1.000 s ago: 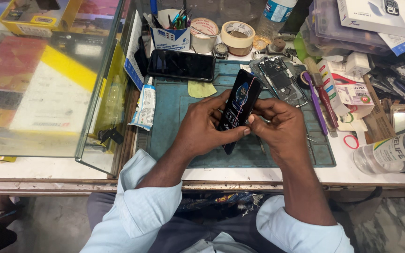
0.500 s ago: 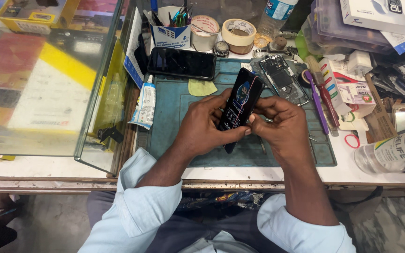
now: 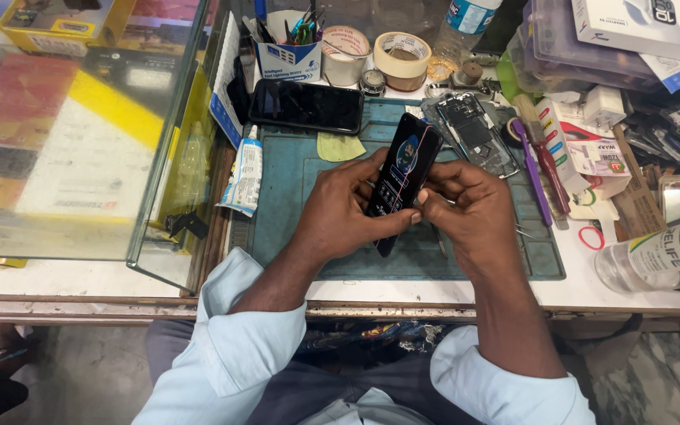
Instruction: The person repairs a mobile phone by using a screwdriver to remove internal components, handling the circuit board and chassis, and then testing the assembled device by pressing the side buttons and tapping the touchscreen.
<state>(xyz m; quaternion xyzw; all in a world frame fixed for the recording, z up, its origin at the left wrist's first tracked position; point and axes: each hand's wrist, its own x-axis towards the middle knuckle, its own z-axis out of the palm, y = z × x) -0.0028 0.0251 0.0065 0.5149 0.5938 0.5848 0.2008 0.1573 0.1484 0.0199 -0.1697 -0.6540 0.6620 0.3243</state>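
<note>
Hands: left hand [image 3: 340, 212], right hand [image 3: 466, 212] both grip one lit phone [image 3: 403, 177]; two tape rolls [image 3: 403, 59] behind.

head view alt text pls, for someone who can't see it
Two hands, left hand and right hand, hold a lit smartphone tilted above a teal work mat. A dark phone, an opened phone and tape rolls lie behind.
</note>
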